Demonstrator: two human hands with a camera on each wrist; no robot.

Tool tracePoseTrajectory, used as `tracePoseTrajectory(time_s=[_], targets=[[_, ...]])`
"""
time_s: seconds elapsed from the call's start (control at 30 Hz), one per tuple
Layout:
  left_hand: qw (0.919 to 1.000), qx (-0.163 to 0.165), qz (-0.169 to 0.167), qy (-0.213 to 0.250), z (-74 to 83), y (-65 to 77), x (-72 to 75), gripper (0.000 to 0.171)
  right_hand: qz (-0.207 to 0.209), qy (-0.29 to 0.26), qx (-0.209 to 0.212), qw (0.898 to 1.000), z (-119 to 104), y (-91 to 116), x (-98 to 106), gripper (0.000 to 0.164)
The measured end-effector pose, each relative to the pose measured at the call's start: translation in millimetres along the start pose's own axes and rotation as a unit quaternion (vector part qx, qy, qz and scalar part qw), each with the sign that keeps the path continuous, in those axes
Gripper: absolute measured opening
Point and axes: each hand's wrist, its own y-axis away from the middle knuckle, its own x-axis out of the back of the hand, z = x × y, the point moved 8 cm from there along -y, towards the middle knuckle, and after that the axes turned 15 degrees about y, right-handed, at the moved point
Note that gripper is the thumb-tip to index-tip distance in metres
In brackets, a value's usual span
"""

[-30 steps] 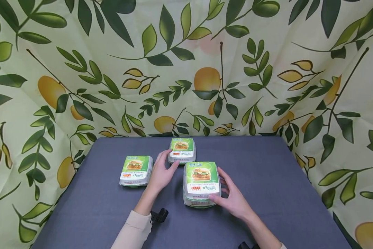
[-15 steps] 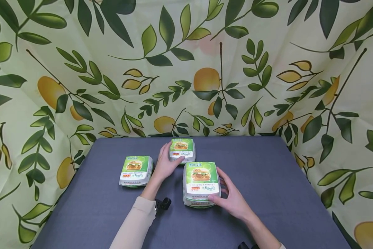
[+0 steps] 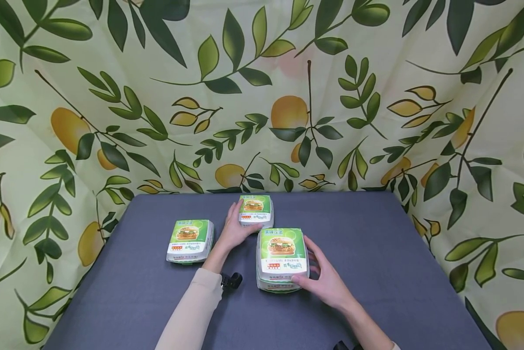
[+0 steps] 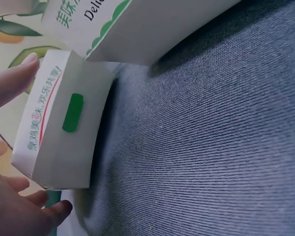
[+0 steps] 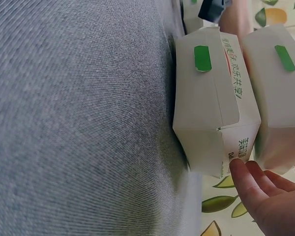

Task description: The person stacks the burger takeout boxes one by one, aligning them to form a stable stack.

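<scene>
Left hand: (image 3: 234, 232) thumb and fingers spread wide about the near left corner of the far burger box, gripping nothing firmly that shows; how much of it touches, I cannot tell.
Far burger box: (image 3: 257, 209) flat on the counter (image 3: 354, 233), printed lid up, behind the stack and slightly to its left; a green tab marks its front.
Right hand: (image 3: 325, 277) set wide at the right side of the stack, thumb by the near corner, fingers farther back.
Stack: upper burger box (image 3: 282, 248) resting squarely on the lower burger box (image 5: 206, 98), both lying flat, each with a green tab.
Left burger box: (image 3: 189, 240) alone on the counter, left of the left forearm, lid up.
Lids: green and white, with a burger picture.
Left arm: beige sleeve (image 3: 192, 308), black wrist camera (image 3: 232, 281).
Backdrop: fabric (image 3: 139, 39) printed with leaves and orange-yellow fruit.
</scene>
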Motion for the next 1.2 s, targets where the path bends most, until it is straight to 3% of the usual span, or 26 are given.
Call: tracePoseTrajectory(time_s=[0.4, 0.67, 1.2], targets=[[0.9999, 0.0, -0.007, -0.014, -12.9, -13.0, -2.2, 0.107, 0.0, 0.001, -0.01, 1.0, 0, 1, 0, 0.102], [0.9998, -0.011, 0.006, -0.013, -15.8, -13.7, -0.9, 0.105, 0.001, -0.001, -0.008, 1.0, 0, 1, 0, 0.101], [0.9994, -0.01, 0.021, -0.025, -6.9, 0.3, 10.1, 0.103, 0.0, -0.005, 0.004, 1.0, 2, 3, 0, 0.099]])
